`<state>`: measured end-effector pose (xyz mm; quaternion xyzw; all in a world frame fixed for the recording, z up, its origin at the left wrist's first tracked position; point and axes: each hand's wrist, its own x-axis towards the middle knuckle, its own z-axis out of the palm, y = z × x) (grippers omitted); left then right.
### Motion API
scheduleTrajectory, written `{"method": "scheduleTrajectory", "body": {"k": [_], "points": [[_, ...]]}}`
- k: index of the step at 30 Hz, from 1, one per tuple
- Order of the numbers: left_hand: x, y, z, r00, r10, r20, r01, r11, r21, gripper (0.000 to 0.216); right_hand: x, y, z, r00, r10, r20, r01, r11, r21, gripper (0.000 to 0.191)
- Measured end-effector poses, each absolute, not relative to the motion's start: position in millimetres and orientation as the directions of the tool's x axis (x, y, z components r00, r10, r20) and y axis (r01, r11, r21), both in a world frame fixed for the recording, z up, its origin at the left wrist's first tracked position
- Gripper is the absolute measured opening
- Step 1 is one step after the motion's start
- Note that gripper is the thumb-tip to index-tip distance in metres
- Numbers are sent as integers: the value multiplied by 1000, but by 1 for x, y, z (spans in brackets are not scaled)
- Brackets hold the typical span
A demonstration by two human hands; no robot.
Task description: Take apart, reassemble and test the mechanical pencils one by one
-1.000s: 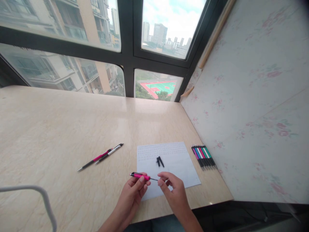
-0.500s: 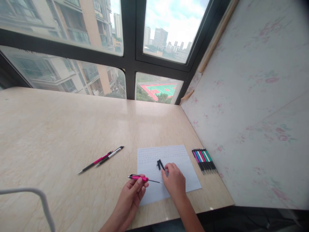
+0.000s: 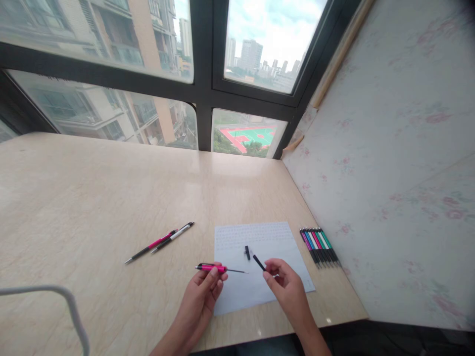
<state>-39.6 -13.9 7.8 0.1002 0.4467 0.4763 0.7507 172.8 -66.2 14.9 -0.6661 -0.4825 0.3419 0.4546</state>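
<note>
My left hand (image 3: 202,299) pinches a pink pen body (image 3: 211,268) with its thin refill sticking out to the right, held level above a white sheet of paper (image 3: 260,291). My right hand (image 3: 287,289) pinches a slim black pen piece (image 3: 259,262), lifted off the sheet and pointing up-left toward the refill tip. A second small black piece (image 3: 247,252) lies on the paper just beyond.
Two pens (image 3: 159,242), one pink and one white, lie on the beige table (image 3: 92,198) to the left. Several coloured pens (image 3: 319,245) lie side by side near the floral wall (image 3: 389,173) at right. A white curved bar (image 3: 55,301) crosses the lower left. Windows stand behind.
My right hand reached to the two black pieces on the paper, picked one up and drew back toward me. The left hand kept the pink pen nearly still.
</note>
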Motion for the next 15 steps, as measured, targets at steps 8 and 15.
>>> {"method": "scheduleTrajectory", "body": {"k": [8,15], "points": [[-39,-14,1,117,820,-560,-627,499,599,13,173,-74,33,231,967,104,370,12,-929,13],[-40,-15,1,133,827,-546,-620,499,605,9,165,-71,35,203,967,151,406,57,-912,9]]}}
